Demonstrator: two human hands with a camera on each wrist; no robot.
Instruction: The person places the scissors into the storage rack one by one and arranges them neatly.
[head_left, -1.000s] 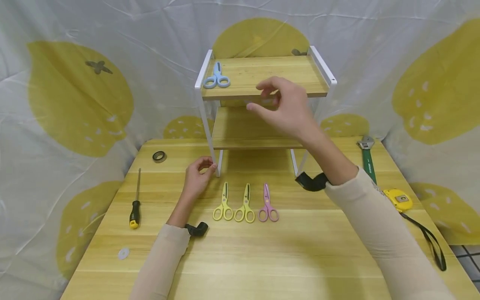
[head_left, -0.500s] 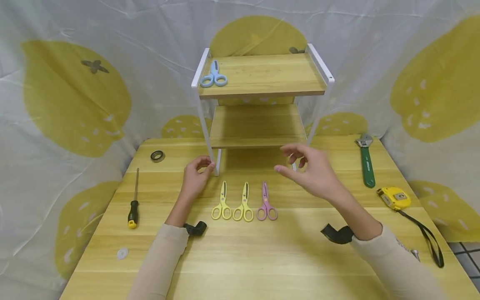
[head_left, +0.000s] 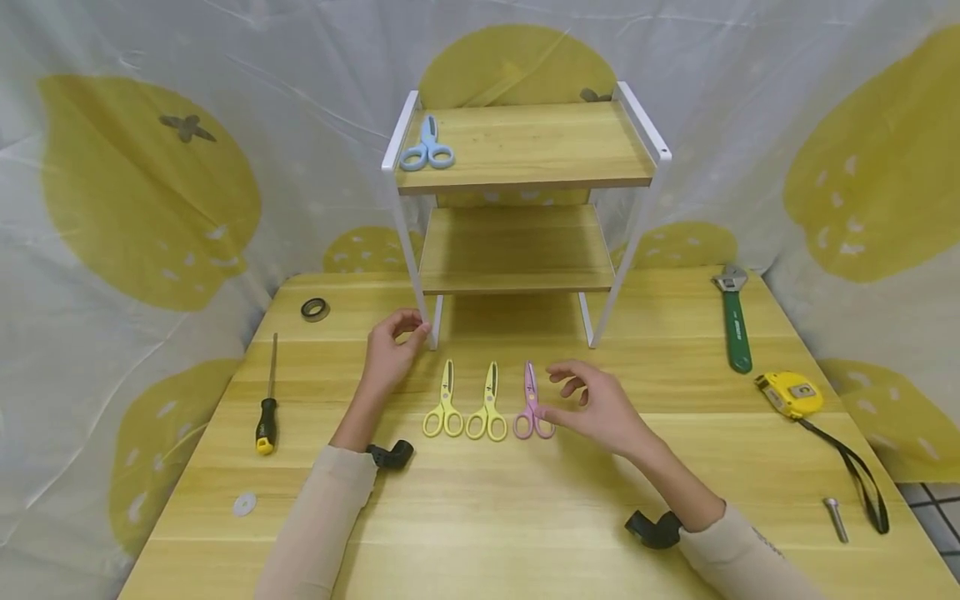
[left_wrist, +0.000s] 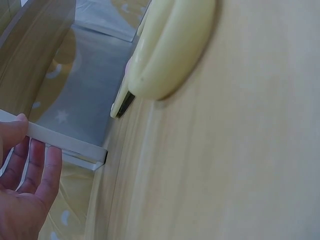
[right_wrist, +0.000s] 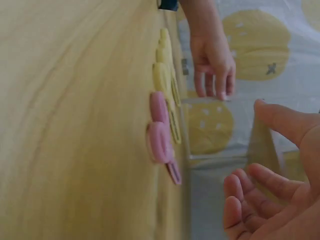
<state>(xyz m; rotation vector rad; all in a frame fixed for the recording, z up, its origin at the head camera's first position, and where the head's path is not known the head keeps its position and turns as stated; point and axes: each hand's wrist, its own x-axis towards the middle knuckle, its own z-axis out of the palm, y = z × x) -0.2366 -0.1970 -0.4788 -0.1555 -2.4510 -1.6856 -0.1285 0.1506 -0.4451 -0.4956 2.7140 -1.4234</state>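
A two-tier wooden shelf (head_left: 517,268) on a white metal frame stands at the back of the table. My left hand (head_left: 392,350) pinches its front left leg (left_wrist: 60,139), thumb on one side and fingers on the other. My right hand (head_left: 600,408), fingers loosely bent and holding nothing, hovers beside the pink scissors (head_left: 531,392); its thumb overlaps their handle in the head view. In the right wrist view a gap shows between that hand and the pink scissors (right_wrist: 160,142). Two yellow scissors (head_left: 447,400) lie in line to the left. Blue scissors (head_left: 428,146) rest on the top tier.
On the left lie a roll of tape (head_left: 315,310), a screwdriver (head_left: 267,417) and a white disc (head_left: 244,504). An adjustable wrench (head_left: 737,325), a yellow tape measure (head_left: 791,394) with a black strap, and a bolt (head_left: 836,520) lie on the right. A lemon-print cloth (head_left: 315,125) hangs behind.
My right hand has come down from in front of the top tier to the pink scissors, fingers still parted. My left hand has stayed on the shelf leg.
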